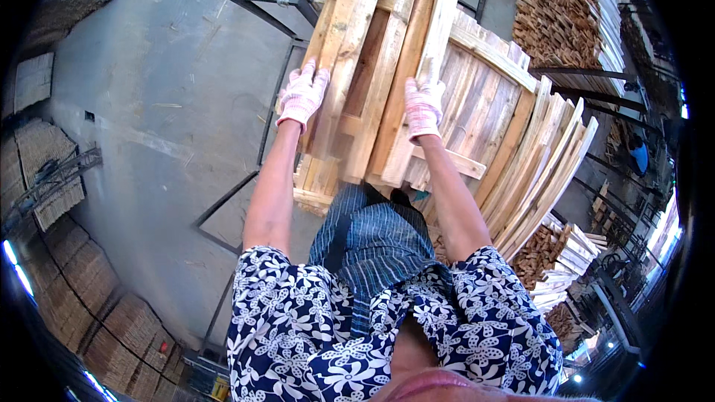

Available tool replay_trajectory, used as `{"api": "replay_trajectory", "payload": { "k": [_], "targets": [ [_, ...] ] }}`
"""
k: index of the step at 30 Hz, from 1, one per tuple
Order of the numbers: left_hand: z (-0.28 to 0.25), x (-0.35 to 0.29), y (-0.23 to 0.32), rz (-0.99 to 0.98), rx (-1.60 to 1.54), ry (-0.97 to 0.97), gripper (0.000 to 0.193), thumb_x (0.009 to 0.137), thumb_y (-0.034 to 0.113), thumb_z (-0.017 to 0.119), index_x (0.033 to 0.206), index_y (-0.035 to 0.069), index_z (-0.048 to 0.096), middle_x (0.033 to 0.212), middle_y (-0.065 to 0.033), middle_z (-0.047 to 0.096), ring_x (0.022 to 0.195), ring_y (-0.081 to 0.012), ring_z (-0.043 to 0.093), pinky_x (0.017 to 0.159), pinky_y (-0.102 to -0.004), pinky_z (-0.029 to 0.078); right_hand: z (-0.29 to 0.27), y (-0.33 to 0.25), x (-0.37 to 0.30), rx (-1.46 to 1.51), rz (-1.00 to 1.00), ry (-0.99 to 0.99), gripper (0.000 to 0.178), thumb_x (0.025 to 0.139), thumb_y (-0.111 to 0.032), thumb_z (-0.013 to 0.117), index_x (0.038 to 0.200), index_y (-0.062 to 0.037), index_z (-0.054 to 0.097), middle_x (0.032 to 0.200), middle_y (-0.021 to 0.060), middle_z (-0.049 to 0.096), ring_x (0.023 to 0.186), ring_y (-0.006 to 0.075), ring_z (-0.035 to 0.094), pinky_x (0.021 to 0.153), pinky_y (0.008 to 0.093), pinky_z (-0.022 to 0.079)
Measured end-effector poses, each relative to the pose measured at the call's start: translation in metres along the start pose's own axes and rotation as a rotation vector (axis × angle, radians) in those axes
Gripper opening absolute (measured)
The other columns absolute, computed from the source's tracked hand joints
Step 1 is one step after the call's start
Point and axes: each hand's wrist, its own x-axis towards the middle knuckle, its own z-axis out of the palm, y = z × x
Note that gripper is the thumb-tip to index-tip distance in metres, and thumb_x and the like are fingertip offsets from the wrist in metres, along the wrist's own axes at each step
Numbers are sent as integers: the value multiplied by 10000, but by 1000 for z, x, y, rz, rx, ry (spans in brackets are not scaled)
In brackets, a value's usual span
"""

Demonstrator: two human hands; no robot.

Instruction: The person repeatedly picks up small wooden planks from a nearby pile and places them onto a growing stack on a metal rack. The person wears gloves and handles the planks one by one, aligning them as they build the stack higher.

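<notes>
While left hand (303, 95) curls round plank (325, 28), right hand (424, 107) grips board (439, 36).

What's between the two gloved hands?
Several wooden boards lie side by side between the left hand and right hand, seen in the head view.

I saw a loose navy top (283, 320) patterned with white flowers, its short, wide sleeves (500, 286) leaving the forearms (272, 193) bare. Below showed a blue, apron-like garment (387, 234) with thin pale stripes. Mottled pink-and-white gloves (302, 100) covered the left hand (303, 94) and right hand (424, 108).
</notes>
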Motion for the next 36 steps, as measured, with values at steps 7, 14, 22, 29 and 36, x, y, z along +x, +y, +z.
{"api": "replay_trajectory", "payload": {
  "k": [7, 14, 22, 29, 36],
  "targets": [
    [-16, 22, -2, 7, -164, -114, 701, 1021, 599, 398, 1602, 217, 310, 1485, -266, 494, 1336, -450, 514, 1092, -502, 422, 53, -51, -8, -29, 60, 13, 803, 954, -244, 628, 1629, -176, 199, 1302, 318, 442, 1009, 489, 627, 879, 499, 536],
    [-6, 20, -15, 54, -299, -21, 661, 1038, 542, 437, 1578, 178, 329, 1478, -264, 510, 1319, -449, 533, 1090, -497, 425, 33, -41, -2, 237, 200, -98, 808, 946, -157, 618, 1635, -173, 197, 1310, 269, 432, 1052, 391, 598, 918, 457, 517],
    [0, 24, -2, 92, -213, -37, 635, 1066, 484, 407, 1552, 80, 355, 1507, -280, 469, 1351, -452, 490, 1099, -493, 408, 27, 25, 0, -258, -135, 91, 621, 1015, -153, 529, 1600, -156, 319, 1384, 261, 475, 1228, 375, 543, 1041, 460, 447],
    [24, -4, -70, 127, -137, 36, 658, 1095, 431, 374, 1535, -56, 329, 1525, -302, 432, 1414, -434, 417, 1196, -437, 321, 28, 40, -27, 219, -150, -233, 530, 976, -274, 521, 1494, -180, 458, 1311, 288, 548, 1188, 483, 574, 997, 509, 494],
    [55, -51, 69, 498, 11, 293, 583, 1029, 264, 571, 1497, -47, 418, 1532, -266, 445, 1429, -372, 420, 1203, -446, 316, -252, 105, -48, -472, -157, 225, 345, 861, -164, 659, 1199, -149, 590, 1011, 160, 623, 959, 386, 622, 802, 531, 513]
  ]
}}
